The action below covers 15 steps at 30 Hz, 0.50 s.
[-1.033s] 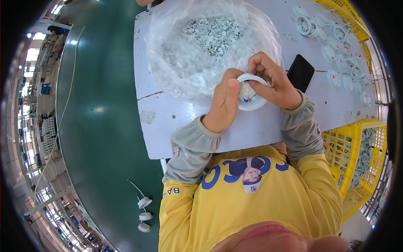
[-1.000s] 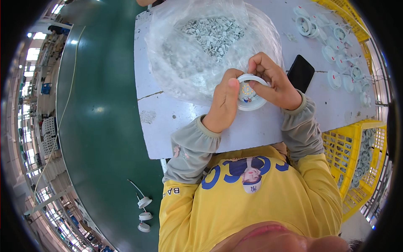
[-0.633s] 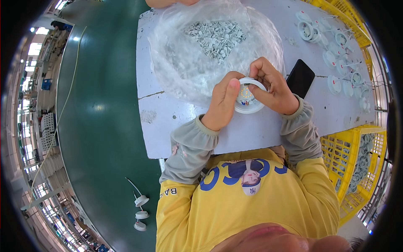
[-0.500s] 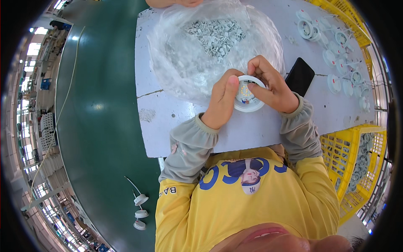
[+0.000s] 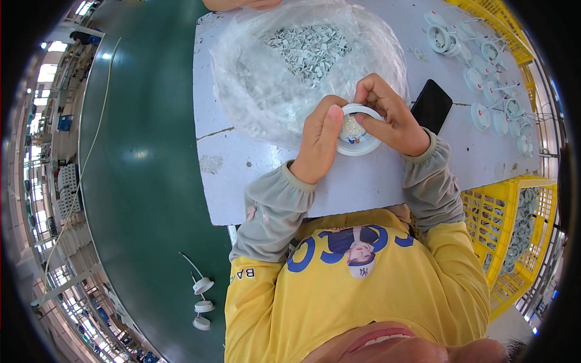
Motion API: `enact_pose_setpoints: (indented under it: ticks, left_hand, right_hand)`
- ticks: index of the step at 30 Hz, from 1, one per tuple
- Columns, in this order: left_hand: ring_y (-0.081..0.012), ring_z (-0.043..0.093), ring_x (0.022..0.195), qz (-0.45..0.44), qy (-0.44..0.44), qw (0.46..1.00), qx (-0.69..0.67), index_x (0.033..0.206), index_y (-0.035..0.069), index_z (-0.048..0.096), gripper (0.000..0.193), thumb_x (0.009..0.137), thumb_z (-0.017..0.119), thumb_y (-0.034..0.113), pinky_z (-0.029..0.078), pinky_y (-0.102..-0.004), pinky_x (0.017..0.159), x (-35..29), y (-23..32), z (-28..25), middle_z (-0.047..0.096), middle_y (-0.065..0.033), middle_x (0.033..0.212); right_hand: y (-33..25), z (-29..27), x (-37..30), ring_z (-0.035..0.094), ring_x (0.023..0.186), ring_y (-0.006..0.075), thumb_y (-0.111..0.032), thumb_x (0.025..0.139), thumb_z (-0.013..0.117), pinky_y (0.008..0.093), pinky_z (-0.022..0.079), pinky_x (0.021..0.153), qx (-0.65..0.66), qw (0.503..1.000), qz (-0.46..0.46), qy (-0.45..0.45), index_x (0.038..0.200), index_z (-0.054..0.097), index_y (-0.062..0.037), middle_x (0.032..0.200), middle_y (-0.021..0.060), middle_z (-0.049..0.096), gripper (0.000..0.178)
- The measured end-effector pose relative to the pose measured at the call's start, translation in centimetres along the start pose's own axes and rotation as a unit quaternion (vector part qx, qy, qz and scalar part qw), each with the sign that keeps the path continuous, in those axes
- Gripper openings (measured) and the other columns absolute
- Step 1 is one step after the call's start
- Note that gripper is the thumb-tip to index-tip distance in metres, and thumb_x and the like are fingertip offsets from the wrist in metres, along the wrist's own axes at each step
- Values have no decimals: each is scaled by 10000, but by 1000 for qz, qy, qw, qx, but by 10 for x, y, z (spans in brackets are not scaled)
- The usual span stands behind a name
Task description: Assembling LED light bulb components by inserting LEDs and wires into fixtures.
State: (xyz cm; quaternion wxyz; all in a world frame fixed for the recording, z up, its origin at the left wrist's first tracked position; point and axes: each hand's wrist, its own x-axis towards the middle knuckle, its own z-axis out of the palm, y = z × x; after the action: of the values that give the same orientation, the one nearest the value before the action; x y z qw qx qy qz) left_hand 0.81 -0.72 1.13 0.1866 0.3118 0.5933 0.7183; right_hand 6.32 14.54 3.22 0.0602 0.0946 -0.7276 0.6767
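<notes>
Between my two hands is a round white LED lamp (image 5: 358, 150), its open side facing up. Inside it sits a board with small yellow dots, and coloured wires show near the lower rim. My left hand (image 5: 319, 138) grips the lamp's left edge, thumb on the rim. On the other side, my right hand (image 5: 394, 124) has its thumb reaching into the lamp and its fingers bent at the far right rim. Whether a small part is pinched there is hidden. Just beyond lies a clear plastic bag (image 5: 242, 106) with many small grey-white pieces (image 5: 310, 53).
A black phone (image 5: 431, 106) lies right of my hands on the white table (image 5: 254, 193). Several white lamps (image 5: 481, 116) with wires spread along the right side. A yellow crate (image 5: 478, 212) stands near right. Wired lamps (image 5: 203, 285) rest on the green surface (image 5: 145, 199). Another person's hand (image 5: 242, 4) shows at the far edge.
Both hands have shifted slightly away from me with the lamp, which has tilted a little. My right thumb still reaches into it.
</notes>
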Motion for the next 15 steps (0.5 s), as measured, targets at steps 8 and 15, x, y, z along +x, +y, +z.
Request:
enact_pose_setpoints:
  ticks: [8,15]
  left_hand:
    - [-82,413,685,12,-10,1000,-6,893,2,512,364,944,308,300,355,-228,614,1,1,2,485,-24,741]
    - [-82,425,691,11,-2,1000,-5,880,6,516,358,946,307,289,363,-228,618,2,0,5,498,-27,750]
  right_hand:
    - [-1,-1,-1,379,797,55,76,729,493,183,346,743,44,999,-9,0,956,367,-34,877,7,343,282]
    - [0,-2,0,382,798,57,67,736,470,190,340,728,50,999,-6,-10,954,359,-42,870,5,343,268]
